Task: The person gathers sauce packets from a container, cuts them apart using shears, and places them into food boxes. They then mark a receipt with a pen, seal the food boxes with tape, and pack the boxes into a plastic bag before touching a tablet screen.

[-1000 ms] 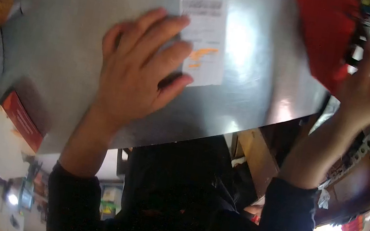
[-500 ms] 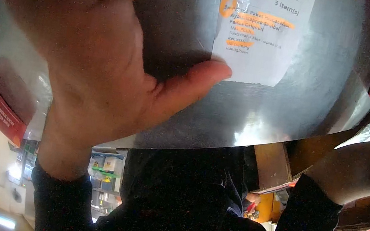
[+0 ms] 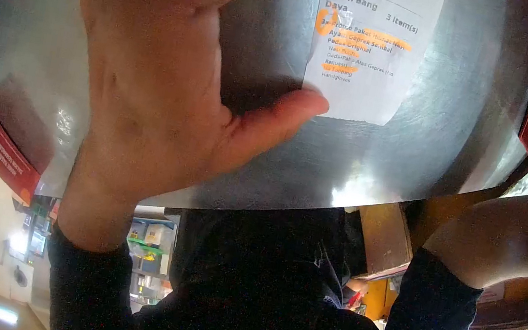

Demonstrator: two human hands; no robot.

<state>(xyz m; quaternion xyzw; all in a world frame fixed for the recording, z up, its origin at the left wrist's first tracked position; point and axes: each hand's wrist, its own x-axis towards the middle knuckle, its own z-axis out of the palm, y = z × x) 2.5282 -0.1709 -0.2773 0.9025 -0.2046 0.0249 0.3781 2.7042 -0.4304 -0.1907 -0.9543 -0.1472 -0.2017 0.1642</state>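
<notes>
The left hand is spreading open, its thumb overlapping the edge of the slip lying on the counter. The right hand's fingers are hiding out of view. Bins are standing behind, contents unclear.

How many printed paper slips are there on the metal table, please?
1. The printed slip lies at the left hand's thumb; its top runs out of view. Any other under that hand would be hidden.
</notes>
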